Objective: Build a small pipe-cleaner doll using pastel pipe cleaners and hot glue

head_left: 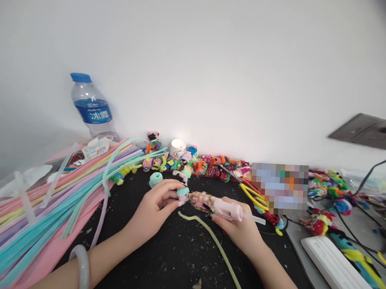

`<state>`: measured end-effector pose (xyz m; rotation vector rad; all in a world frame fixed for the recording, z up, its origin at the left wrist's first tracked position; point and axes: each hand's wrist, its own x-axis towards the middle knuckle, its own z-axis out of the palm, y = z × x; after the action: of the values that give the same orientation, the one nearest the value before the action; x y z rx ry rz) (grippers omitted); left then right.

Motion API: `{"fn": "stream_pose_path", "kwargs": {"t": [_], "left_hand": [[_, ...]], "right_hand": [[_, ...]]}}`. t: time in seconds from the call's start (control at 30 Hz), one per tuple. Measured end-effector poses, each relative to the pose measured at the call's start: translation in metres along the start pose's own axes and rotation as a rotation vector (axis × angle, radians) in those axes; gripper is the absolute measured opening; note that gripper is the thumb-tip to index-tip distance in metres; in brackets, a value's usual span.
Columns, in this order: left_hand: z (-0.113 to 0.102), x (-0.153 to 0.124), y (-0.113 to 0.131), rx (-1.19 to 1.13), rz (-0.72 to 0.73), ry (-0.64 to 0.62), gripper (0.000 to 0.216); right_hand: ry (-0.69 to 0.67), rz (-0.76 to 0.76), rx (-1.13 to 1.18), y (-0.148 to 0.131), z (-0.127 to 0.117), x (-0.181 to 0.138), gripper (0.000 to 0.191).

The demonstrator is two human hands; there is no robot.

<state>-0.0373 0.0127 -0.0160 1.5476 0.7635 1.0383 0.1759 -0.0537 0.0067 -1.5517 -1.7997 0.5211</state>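
Note:
Between the fingertips of my left hand (157,201) is a small mint and lilac pipe-cleaner piece (183,195). My right hand (237,224) is wrapped round a pink hot glue gun (226,209), its crusted front end pointing left at that piece. A clear glue stick (255,218) sticks out of the gun's back. The nozzle is at the piece; whether it touches I cannot tell. Just behind my left hand sits a coiled mint pipe-cleaner roll (155,179). One pale green pipe cleaner (215,240) lies on the black mat (167,264) between my forearms.
Bundled pastel pipe cleaners (64,194) spread over the left side. A water bottle (91,107) leans on the wall. Colourful pipe-cleaner figures (205,164) and a small white tub (177,148) line the back. At right lie a white power strip (338,268) and black cables (350,221).

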Motion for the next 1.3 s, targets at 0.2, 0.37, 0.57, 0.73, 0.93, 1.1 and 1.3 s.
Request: {"fn": "stream_pose_path", "kwargs": {"t": [0.2,0.37,0.57,0.73,0.93,1.1,1.3], "left_hand": [[0.0,0.0,0.001,0.007,-0.004,-0.004,0.022],[-0.001,0.0,0.001,0.003,-0.009,0.002,0.022],[0.0,0.0,0.003,-0.013,-0.018,0.002,0.022],[0.0,0.001,0.005,-0.019,-0.034,0.011,0.022],[0.0,0.001,0.002,-0.052,-0.051,0.0,0.024],[0.0,0.001,0.004,-0.056,-0.078,-0.004,0.024],[0.0,0.0,0.006,-0.04,-0.087,0.004,0.025]], "right_hand": [[-0.004,0.008,0.008,0.001,0.0,-0.001,0.026],[0.003,0.007,0.022,0.001,0.0,0.0,0.026],[0.014,0.007,0.014,0.001,0.0,0.0,0.025],[0.015,0.003,-0.004,0.004,-0.001,-0.001,0.023],[0.027,-0.001,-0.014,0.003,0.0,-0.001,0.026],[0.054,-0.009,-0.043,0.004,-0.001,-0.002,0.023],[0.081,-0.032,-0.086,0.01,0.001,-0.004,0.021]]}}
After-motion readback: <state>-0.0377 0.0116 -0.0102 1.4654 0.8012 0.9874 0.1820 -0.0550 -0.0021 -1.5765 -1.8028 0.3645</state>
